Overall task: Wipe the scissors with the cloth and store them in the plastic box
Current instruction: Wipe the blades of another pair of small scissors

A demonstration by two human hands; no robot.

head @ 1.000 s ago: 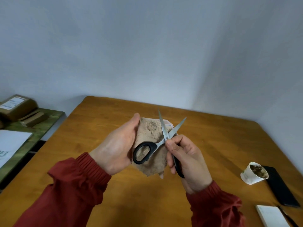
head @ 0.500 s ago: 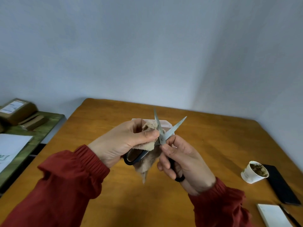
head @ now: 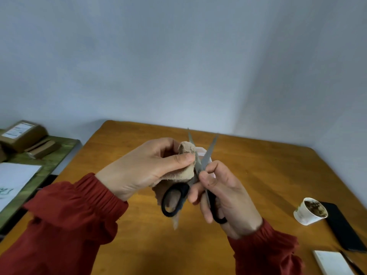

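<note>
Over the wooden worktop point(head: 258, 175), black-handled scissors point(head: 207, 155) are held splayed in mid-air. The right hand point(head: 228, 197) has its grip curled round one handle, and the left hand point(head: 147, 169) has its grip pinching the beige cloth point(head: 184, 173) onto a blade. If the cloth slips, the bare edge could likely nick the thumb.

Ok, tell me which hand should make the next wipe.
Left: the left hand pinches the cloth on a blade; the right hand grips the scissors by a handle.
</note>
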